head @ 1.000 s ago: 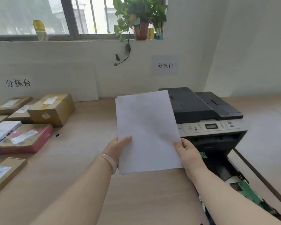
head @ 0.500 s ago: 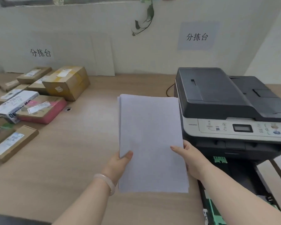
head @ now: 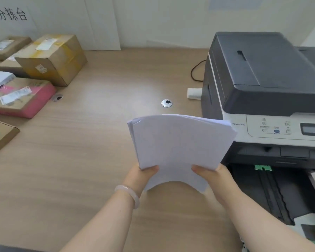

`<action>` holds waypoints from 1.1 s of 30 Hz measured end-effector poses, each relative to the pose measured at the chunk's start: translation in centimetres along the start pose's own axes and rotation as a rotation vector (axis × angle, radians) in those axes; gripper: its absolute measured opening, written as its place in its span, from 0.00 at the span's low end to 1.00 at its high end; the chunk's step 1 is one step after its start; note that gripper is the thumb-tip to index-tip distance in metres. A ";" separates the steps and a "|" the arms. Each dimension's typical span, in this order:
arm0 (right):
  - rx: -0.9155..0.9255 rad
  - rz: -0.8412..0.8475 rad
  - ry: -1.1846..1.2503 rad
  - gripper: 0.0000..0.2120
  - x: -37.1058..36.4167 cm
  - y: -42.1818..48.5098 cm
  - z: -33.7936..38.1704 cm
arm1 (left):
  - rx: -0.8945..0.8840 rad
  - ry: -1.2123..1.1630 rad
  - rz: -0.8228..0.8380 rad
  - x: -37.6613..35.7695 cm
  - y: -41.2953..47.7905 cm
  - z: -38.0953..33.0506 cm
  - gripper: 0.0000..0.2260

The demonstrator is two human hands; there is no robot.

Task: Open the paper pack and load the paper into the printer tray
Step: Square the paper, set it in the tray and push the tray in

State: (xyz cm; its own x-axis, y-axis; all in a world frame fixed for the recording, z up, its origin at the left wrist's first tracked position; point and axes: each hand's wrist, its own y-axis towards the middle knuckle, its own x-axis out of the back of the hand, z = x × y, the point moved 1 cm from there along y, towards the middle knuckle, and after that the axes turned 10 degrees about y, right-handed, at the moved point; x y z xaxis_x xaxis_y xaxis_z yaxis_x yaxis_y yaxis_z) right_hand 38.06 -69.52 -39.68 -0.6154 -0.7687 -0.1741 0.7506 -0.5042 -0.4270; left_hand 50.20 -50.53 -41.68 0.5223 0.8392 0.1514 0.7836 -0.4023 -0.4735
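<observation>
Desk of pale wood-grain laminate fills the scene from the near edge to the cream wall at the far side. Next in bulk, the dark grey and white multifunction printer stands on the right, with its black paper tray pulled out toward the near right and a green guide showing at the tray's far end. On the far left sit several parcels: a brown cardboard box with yellow tape, a flat pink-sided parcel with a paper label nearer than it, and a slim brown carton at the left edge.

The stack of white printer paper is held in the air above the desk, just left of the printer's front and left of the open tray, touching neither. Its near end is bowed upward into an arch and its far edges are fanned slightly apart. The left hand grips the stack's near left corner, thumb on top and closed against the sheets; a pale jade-like bangle circles that wrist. The right hand pinches the near right corner the same way.

Smallest, a round silver cable grommet lies in the desk beyond the paper.
</observation>
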 end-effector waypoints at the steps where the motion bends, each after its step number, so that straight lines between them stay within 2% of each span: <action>1: -0.008 0.009 -0.027 0.13 -0.1 0.0 -0.5 | 0.007 0.003 0.000 -0.2 0.1 0.4 0.19; 6: 0.000 -0.035 -0.117 0.09 -0.2 0.5 -0.6 | -0.003 -0.019 -0.048 -0.4 0.7 0.6 0.06; 11: 0.001 -0.023 -0.164 0.13 -0.7 0.4 -1.3 | -0.006 -0.036 -0.018 -0.5 0.8 0.8 0.09; 14: 0.029 -0.067 -0.153 0.08 -0.9 0.6 -1.2 | -0.014 -0.017 -0.057 -0.4 1.2 0.8 0.06; 16: 0.025 -0.076 -0.098 0.06 -0.9 0.8 -1.2 | -0.023 -0.030 -0.044 -0.1 1.6 0.8 0.10; 19: 0.008 -0.042 -0.098 0.12 -1.2 0.7 -2.1 | -0.024 -0.030 0.025 0.1 2.0 1.4 0.19; 21: 0.005 -0.027 -0.131 0.14 -1.2 0.7 -2.8 | -0.017 -0.003 0.037 -0.1 2.0 2.0 0.21; 24: 0.023 -0.076 -0.168 0.12 -1.6 0.7 -2.6 | 0.018 0.117 -0.051 -0.5 1.9 1.9 0.10; 27: 0.029 -0.104 -0.259 0.04 -2.4 0.9 -0.6 | -0.022 0.125 -0.113 -0.5 1.4 0.4 0.01; 30: 0.059 -0.065 -0.337 0.06 -2.6 0.8 2.9 | -0.064 0.116 -0.140 0.8 0.8 -2.2 0.04; 31: 0.071 -0.032 -0.312 0.06 -2.4 0.6 4.0 | -0.061 0.111 -0.142 1.3 0.6 -3.1 0.04; 33: 0.058 0.037 -0.109 0.08 -2.0 0.2 6.0 | -0.048 0.056 -0.128 2.5 0.2 -4.3 0.01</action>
State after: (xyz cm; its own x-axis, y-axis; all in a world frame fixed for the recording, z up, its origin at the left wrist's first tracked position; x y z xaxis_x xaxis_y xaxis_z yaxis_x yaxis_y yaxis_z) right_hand 40.91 -70.43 -34.12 -0.5599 -0.8237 -0.0896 0.7867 -0.4946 -0.3696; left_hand 53.14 -50.14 -37.64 0.4343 0.8635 0.2564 0.8592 -0.3117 -0.4058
